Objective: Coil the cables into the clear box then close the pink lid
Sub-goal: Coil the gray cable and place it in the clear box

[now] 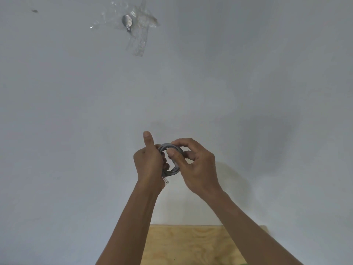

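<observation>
A grey cable (175, 169) is wound into a small coil and held up in front of a pale wall. My left hand (148, 163) grips the coil's left side, thumb pointing up, and a clear plug end hangs below that hand. My right hand (194, 165) pinches the coil's top and right side between thumb and fingers. The clear box and the pink lid are out of view.
A plywood tabletop (191, 243) shows at the bottom between my forearms. On the wall at upper left, a small metal piece under clear tape (133, 25) is stuck on.
</observation>
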A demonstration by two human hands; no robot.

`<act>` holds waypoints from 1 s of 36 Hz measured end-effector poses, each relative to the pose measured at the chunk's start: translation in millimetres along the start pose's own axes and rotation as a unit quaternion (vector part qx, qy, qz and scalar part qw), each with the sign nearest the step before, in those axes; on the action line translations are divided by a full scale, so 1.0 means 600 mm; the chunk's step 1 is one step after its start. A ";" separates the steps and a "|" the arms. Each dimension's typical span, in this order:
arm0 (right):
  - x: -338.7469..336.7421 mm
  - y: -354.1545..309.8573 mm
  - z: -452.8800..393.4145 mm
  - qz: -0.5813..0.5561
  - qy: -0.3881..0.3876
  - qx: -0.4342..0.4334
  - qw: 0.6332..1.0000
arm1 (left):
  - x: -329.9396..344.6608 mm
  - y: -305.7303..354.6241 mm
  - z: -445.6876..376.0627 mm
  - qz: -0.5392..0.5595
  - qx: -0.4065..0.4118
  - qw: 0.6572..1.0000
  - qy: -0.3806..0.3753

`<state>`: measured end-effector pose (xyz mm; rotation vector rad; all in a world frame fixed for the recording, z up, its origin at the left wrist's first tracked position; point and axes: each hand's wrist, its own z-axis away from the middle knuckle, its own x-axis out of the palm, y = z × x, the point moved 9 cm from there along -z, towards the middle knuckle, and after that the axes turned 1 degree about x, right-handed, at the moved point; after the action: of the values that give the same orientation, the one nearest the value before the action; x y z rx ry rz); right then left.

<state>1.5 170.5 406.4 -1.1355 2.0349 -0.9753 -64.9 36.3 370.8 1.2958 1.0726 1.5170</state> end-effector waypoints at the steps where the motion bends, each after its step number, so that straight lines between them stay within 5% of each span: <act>1: -0.001 -0.004 -0.002 -0.001 0.007 -0.006 1.000 | 0.000 0.001 0.000 -0.001 0.002 1.000 0.000; 7: 0.001 -0.001 -0.009 0.020 0.026 0.022 0.999 | 0.003 -0.007 0.000 0.038 -0.026 0.999 -0.013; 16: 0.008 -0.019 -0.006 0.147 0.027 -0.058 0.987 | -0.015 -0.011 -0.008 0.021 -0.012 1.000 0.005; 21: 0.023 -0.014 -0.018 0.114 -0.032 -0.021 0.993 | -0.011 -0.011 -0.008 0.014 0.003 1.000 -0.004; 36: -0.011 -0.018 -0.004 0.111 0.149 -0.140 0.973 | -0.017 -0.011 -0.016 -0.027 0.029 0.998 0.038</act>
<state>7.2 173.2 417.5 -0.9122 2.5439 -0.8004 -72.9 27.7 360.7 1.2460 1.1993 1.5152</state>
